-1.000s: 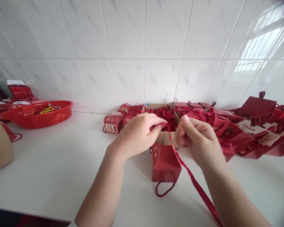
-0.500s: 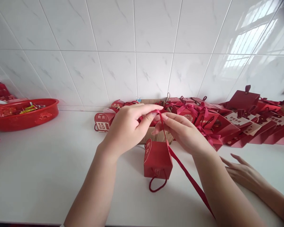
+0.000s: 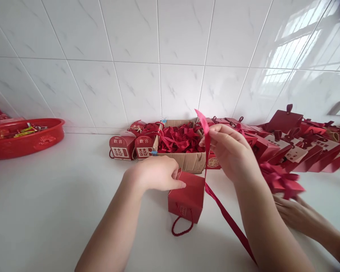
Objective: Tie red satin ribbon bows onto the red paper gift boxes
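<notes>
A small red gift box (image 3: 187, 200) with a red cord handle stands on the white counter (image 3: 59, 204) in front of me. My left hand (image 3: 154, 173) rests on the box's top left edge, fingers curled against it. My right hand (image 3: 229, 151) is raised above and right of the box, pinching a long red ribbon (image 3: 223, 217) whose end sticks up above my fingers. The ribbon runs down past the box and off toward the lower right.
An open cardboard box (image 3: 184, 158) full of red ribbons sits behind the gift box. Two small red boxes (image 3: 132, 146) stand left of it. Several finished red boxes (image 3: 297, 151) pile up at the right. Another person's hand (image 3: 293, 211) holds a red bow. A red basin (image 3: 25, 138) sits far left.
My left hand let go of the ribbon and dropped onto the box. My right hand lifted the ribbon end up. The other person's hand picked up a red bow.
</notes>
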Tool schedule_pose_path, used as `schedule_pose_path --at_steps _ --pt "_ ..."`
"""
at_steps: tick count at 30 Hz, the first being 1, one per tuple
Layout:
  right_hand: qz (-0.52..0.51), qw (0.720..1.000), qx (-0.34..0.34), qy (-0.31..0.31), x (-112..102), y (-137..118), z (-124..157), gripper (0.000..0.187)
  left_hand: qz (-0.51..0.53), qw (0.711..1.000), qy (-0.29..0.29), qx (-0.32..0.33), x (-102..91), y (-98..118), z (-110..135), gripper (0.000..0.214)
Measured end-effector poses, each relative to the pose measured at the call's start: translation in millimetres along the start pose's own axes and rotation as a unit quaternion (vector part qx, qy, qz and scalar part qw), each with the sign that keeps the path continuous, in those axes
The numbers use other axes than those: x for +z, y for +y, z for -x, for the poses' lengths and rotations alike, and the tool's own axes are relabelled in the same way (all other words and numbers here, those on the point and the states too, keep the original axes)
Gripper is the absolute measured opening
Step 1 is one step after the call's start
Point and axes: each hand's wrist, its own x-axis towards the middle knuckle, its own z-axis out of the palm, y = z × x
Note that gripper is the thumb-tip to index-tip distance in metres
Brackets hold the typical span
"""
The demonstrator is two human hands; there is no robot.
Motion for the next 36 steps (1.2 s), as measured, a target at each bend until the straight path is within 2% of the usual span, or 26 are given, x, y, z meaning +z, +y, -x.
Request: schedule_pose_path --at_steps 4,9,14,18,20,23,26,28,31,36 --pt "0.021 0.999 -0.026 0.027 -2.4 -9.7 2.5 0.010 0.020 0.999 -0.031 -0.011 2.7 -0.5 -6.5 0.039" --pt "0.066 0.997 -0.026 0.042 -6.5 -15.8 2.6 0.013 0.042 0.999 -0.014 -0.019 4.7 -3.6 -12.4 0.036" --pt "0.052 0.998 -0.017 0.004 -13.8 -16.3 -1.0 0.014 0.049 0.999 0.000 -0.020 4.6 -5.0 -14.9 0.031" --pt "0.041 0.999 -0.017 0.007 -15.2 -17.7 1.5 0.004 0.059 0.998 -0.013 -0.029 3.7 -6.9 -16.5 0.023" --pt "0.080 0.997 -0.019 -0.003 -16.3 -19.2 4.0 0.013 0.069 0.997 -0.022 -0.040 3.1 -9.0 -18.3 0.019" --pt "0.219 0.971 0.016 -0.099 -19.6 -20.0 6.3 0.006 0.077 0.995 -0.031 -0.048 2.0 -12.0 -21.1 0.014" --pt "0.365 0.905 0.082 -0.202 -21.9 -15.3 5.2 0.004 0.084 0.994 -0.043 -0.050 1.0 -12.8 -22.3 0.011" --pt "0.413 0.875 0.106 -0.230 -21.2 -8.8 3.3 0.006 0.092 0.993 -0.049 -0.047 0.6 -12.0 -22.3 0.011" --pt "0.421 0.864 0.116 -0.249 -17.7 1.7 0.5 0.008 0.099 0.992 -0.059 -0.047 0.6 -10.5 -22.5 0.010" --pt "0.414 0.866 0.129 -0.250 -12.0 10.3 -1.9 0.010 0.108 0.991 -0.070 -0.047 1.3 -9.7 -24.2 0.007"
